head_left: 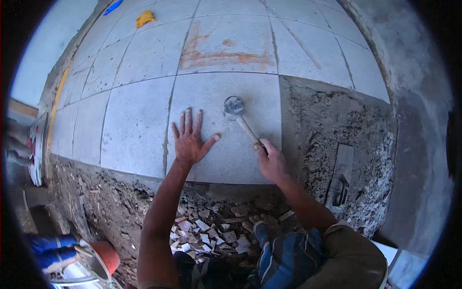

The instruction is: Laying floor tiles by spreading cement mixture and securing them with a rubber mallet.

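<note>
My left hand (190,147) lies flat with fingers spread on a large light grey floor tile (245,166), near its left joint. In my right hand (273,163) is the handle of a mallet (234,106) with a round, dark, dusty head. The head is over the middle of the same tile; whether it touches the surface I cannot tell. Wet grey mortar (332,108) borders the tile on the right. On that mortar rests a flat float (342,168) with a dark handle.
Laid tiles (139,55) extend beyond, one with a rusty brown stain. A yellow cloth (145,18) and a blue object (112,6) lie far left. Broken tile pieces (204,236) sit near my legs. An orange bucket (105,256) stands lower left, beside blue clothing (53,248).
</note>
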Demonstrator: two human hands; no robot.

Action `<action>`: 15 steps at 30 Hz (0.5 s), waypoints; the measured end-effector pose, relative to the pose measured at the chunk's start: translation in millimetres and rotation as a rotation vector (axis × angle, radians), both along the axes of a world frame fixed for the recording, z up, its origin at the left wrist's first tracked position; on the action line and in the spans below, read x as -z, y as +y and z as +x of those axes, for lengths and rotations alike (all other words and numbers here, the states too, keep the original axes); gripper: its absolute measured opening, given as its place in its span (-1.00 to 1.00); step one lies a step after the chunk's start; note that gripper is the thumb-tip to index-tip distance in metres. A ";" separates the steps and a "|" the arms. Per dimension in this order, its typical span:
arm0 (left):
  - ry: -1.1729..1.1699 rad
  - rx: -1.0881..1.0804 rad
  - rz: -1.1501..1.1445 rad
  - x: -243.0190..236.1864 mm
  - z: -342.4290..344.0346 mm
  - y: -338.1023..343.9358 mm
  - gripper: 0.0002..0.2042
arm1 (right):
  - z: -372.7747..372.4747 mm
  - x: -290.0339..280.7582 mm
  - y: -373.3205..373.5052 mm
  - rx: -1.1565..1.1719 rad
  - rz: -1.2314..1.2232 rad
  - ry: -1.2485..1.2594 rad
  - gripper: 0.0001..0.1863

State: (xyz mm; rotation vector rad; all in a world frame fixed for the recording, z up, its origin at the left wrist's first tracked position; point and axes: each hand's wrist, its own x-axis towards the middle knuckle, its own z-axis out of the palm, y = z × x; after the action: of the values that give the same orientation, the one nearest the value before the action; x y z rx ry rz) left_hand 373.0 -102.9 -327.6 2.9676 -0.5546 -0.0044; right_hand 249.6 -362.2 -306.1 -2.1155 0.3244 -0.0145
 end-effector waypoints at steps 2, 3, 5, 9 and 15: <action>-0.007 -0.028 -0.008 -1.3 -0.3 1.5 0.04 | 1.9 -2.3 1.4 -0.030 0.034 0.049 -0.63; -0.005 -0.004 -0.017 -1.6 0.8 -1.0 0.04 | 1.0 0.8 -1.5 -0.025 0.026 0.035 -0.64; -0.037 0.026 -0.033 0.0 1.1 -3.1 0.05 | -1.4 11.3 -6.1 -0.039 0.069 0.034 -0.65; -0.033 0.007 -0.005 3.2 0.2 -1.8 0.05 | 0.0 14.0 -12.4 -0.099 -0.022 0.058 -0.62; -0.007 -0.021 -0.049 2.7 -1.7 5.3 0.07 | 1.7 9.9 -6.7 -0.097 0.033 0.139 -0.58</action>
State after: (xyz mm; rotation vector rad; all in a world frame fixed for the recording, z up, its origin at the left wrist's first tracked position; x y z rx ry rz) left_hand 371.3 -97.6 -330.3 2.9267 -0.5169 0.0210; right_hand 251.3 -368.9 -316.1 -2.1018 0.3021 0.1941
